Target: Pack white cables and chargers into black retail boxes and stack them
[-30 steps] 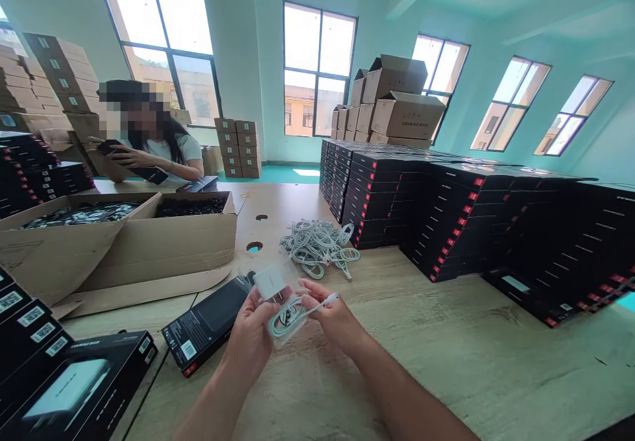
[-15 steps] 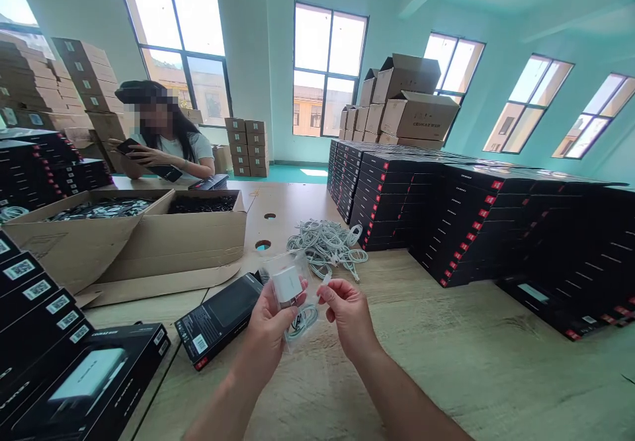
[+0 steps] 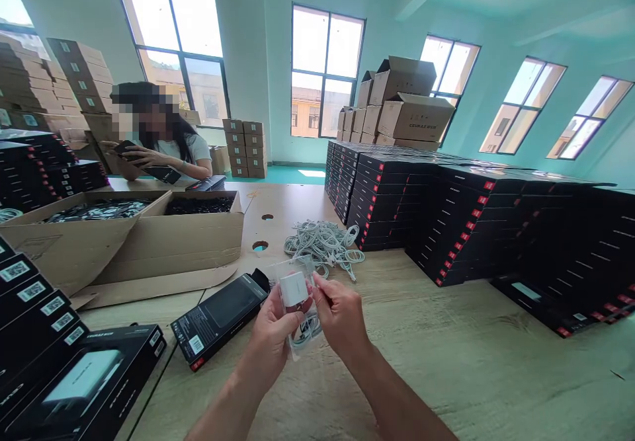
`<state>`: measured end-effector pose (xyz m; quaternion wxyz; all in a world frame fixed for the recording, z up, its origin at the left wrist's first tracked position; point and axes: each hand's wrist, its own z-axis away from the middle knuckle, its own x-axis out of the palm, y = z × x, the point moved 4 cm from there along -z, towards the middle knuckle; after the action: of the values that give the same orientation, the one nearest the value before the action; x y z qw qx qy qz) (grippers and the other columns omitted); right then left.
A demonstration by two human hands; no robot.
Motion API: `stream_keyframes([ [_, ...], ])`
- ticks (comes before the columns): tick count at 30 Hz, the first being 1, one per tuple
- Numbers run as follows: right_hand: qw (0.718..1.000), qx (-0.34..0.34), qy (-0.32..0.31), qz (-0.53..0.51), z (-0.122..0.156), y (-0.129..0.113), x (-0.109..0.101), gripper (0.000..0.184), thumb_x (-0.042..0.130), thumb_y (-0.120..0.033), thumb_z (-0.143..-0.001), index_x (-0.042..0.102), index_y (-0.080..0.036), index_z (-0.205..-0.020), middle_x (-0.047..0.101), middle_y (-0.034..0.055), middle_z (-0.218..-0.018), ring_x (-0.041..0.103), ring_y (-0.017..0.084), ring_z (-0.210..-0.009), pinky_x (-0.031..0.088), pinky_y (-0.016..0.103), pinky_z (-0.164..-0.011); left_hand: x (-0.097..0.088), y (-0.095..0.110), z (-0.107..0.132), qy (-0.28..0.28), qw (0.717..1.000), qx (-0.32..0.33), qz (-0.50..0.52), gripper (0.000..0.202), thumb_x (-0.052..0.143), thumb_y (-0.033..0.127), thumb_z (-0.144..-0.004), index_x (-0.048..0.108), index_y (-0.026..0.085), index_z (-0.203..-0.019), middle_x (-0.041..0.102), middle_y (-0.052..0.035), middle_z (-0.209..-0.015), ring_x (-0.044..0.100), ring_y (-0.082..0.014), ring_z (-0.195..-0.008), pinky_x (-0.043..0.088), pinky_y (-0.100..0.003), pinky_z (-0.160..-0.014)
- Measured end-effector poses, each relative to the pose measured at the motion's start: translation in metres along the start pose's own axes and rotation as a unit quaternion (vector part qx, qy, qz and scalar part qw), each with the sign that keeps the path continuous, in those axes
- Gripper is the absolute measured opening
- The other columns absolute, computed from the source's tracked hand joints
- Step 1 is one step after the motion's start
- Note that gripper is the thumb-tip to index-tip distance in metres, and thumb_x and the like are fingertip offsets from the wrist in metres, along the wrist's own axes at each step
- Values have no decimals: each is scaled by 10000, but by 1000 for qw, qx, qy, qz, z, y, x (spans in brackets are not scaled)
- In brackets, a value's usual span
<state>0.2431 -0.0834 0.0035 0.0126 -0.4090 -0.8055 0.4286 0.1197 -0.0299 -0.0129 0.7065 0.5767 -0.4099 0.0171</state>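
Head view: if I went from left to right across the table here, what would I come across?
Black box with a printed picture → slim black box → left hand → white charger in a clear bag → right hand → tall right-hand stacks of black boxes.

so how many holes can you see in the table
2: the nearer hole is between the open carton and the cable pile; the farther hole is just beyond it. The black boxes may hide more.
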Motion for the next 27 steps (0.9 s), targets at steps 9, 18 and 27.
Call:
stream_keyframes([
  [9, 975, -74, -75, 197, -5, -1, -2, 323, 494, -278, -1026, 775, -185, -1154, 703, 67, -780, 636, 195, -775, 432, 283, -710, 1, 0, 4, -9, 999, -39, 18, 644, 851, 91, -550, 661, 207, -1155, 760, -79, -1129, 719, -278, -1045, 552, -288, -827],
  [18, 951, -51, -129, 275, 2, 0, 7, 330, 536, -302, -1004, 723, -276, -1274, 633, 46, -786, 567, 195, -781, 361, 315, -732, -7, -1, 8, -22, 996, -56, 60, 544, 772, 86, -605, 644, 199, -1122, 766, -67, -1041, 731, -222, -798, 567, -290, -676],
  [27, 973, -48, -225, 21, 9, 10, 11, 741, 572, -105, -839, 434, -313, -1536, 664, 63, -1192, 586, 232, -1125, 472, 390, -1008, -20, 4, 8, -39, 992, -59, 108, 551, 764, 77, -606, 665, 210, -1132, 759, -47, -1007, 713, -190, -793, 564, -270, -672],
])
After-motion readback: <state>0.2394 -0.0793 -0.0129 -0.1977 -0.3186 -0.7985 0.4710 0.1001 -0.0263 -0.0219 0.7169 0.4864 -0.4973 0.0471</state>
